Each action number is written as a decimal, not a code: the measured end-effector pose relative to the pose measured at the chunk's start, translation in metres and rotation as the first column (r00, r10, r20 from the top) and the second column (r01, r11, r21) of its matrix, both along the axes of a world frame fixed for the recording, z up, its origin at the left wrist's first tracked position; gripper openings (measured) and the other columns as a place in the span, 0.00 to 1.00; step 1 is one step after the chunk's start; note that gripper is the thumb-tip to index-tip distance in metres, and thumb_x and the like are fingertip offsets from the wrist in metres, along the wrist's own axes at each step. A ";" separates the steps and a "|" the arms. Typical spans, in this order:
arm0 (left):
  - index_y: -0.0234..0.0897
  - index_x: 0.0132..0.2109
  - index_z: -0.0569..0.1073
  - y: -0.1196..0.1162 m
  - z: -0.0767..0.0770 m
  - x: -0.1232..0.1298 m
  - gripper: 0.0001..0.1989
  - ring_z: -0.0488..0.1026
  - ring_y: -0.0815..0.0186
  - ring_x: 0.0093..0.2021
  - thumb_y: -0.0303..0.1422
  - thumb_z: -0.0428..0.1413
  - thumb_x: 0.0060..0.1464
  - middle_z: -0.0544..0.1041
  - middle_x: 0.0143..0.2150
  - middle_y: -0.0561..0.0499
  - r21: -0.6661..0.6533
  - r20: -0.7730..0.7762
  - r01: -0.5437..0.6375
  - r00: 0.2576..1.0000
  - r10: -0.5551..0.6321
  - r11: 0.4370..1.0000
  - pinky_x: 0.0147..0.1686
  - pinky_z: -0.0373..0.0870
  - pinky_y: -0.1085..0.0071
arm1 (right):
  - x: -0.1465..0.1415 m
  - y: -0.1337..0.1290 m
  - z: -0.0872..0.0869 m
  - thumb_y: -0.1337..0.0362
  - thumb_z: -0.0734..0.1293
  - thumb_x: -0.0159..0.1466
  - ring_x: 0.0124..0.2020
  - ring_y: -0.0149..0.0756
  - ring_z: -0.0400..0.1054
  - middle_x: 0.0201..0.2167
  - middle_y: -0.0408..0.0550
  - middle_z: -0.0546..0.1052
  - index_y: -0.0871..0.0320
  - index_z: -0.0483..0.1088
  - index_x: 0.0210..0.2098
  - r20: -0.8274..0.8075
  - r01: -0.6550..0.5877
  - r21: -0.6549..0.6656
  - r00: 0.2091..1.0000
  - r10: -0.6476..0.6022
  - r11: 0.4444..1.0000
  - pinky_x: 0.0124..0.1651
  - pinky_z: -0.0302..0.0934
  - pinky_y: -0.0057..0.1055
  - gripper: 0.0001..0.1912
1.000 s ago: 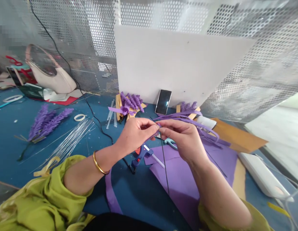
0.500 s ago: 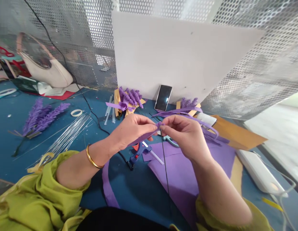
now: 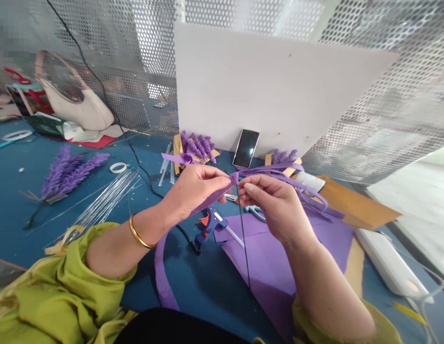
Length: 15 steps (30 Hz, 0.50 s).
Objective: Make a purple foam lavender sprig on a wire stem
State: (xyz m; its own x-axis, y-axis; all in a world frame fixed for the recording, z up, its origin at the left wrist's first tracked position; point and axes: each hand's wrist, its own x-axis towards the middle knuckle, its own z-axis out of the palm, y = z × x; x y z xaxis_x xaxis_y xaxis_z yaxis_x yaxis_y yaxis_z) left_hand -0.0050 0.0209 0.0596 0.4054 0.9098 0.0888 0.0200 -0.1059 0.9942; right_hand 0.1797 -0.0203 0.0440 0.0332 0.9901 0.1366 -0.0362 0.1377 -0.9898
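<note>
My left hand (image 3: 198,191) is closed, pinching the end of a long purple paper strip (image 3: 165,277) between thumb and fingers. The strip trails under my wrist and curves down toward my lap. Its folded tip stands at the top of a thin dark green wire stem (image 3: 244,234), which hangs down from there. Just right of the stem is my right hand (image 3: 274,200), thumb and fingers pressed together; whether they grip the stem is hidden. Below my hands lie a blue glue gun (image 3: 212,224) with a clear glue stick and scissors with light blue handles (image 3: 255,211).
Purple paper sheets (image 3: 272,267) cover the table's right part, beside a white device (image 3: 388,263). A phone (image 3: 246,149) leans against a white board (image 3: 272,91). On the left lie purple flower sprigs (image 3: 66,174), wires (image 3: 103,200), a tape roll (image 3: 118,167) and a black cord (image 3: 134,155).
My right fingers have come off the strip's tip and moved slightly right and down. The folded tip now shows on top of the stem. My left hand keeps its pinch.
</note>
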 end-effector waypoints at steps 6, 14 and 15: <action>0.37 0.30 0.81 -0.001 -0.001 0.002 0.07 0.77 0.66 0.23 0.32 0.60 0.53 0.78 0.23 0.51 0.025 -0.012 0.023 1.000 -0.023 0.999 0.24 0.72 0.73 | -0.006 0.000 -0.004 0.59 0.76 0.57 0.26 0.30 0.70 0.22 0.41 0.76 0.57 0.77 0.31 0.015 0.058 0.049 0.998 -0.058 0.997 0.33 0.69 0.29 0.08; 0.38 0.30 0.81 -0.001 -0.002 0.003 0.07 0.77 0.67 0.23 0.32 0.60 0.53 0.78 0.22 0.52 0.020 -0.013 0.014 1.000 -0.014 1.000 0.23 0.71 0.74 | -0.008 0.001 -0.003 0.61 0.75 0.58 0.24 0.29 0.69 0.22 0.41 0.75 0.57 0.77 0.29 -0.012 0.063 0.051 0.998 -0.062 0.997 0.32 0.67 0.29 0.06; 0.38 0.30 0.81 -0.001 -0.002 0.003 0.07 0.77 0.67 0.23 0.32 0.60 0.53 0.78 0.22 0.52 0.016 -0.009 0.016 1.000 -0.016 1.000 0.23 0.71 0.74 | -0.008 0.001 -0.002 0.62 0.74 0.58 0.24 0.29 0.69 0.21 0.41 0.75 0.57 0.77 0.29 -0.016 0.062 0.057 0.998 -0.061 0.996 0.31 0.66 0.29 0.05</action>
